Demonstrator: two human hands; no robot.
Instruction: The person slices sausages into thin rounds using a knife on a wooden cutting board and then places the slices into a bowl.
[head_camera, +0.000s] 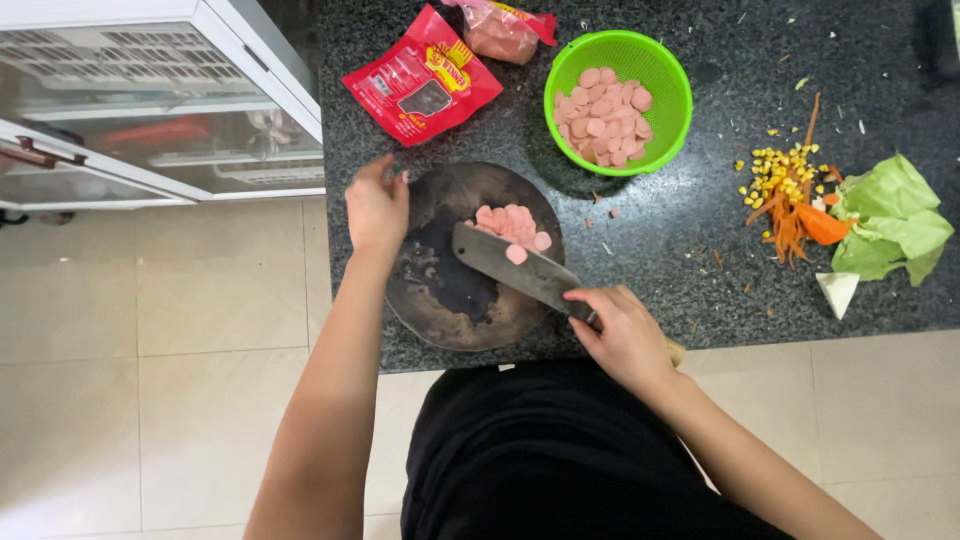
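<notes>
A round dark cutting board (445, 300) lies on the black stone counter. My right hand (622, 335) grips the handle of a wide cleaver (510, 265), whose blade lies across the board with one pink sausage slice stuck to it. A small heap of pink sausage slices (510, 222) sits on the board just beyond the blade. My left hand (377, 205) rests on the board's left rim, fingers curled, holding nothing that I can see. A green plastic basket (665, 75) behind the board holds several more slices.
A red opened sausage packet (420, 78) and a second pack (500, 28) lie at the back. Corn kernels, carrot peelings (785, 195) and cabbage leaves (890, 225) sit on the right. A white cabinet (160, 100) stands left, over a tiled floor.
</notes>
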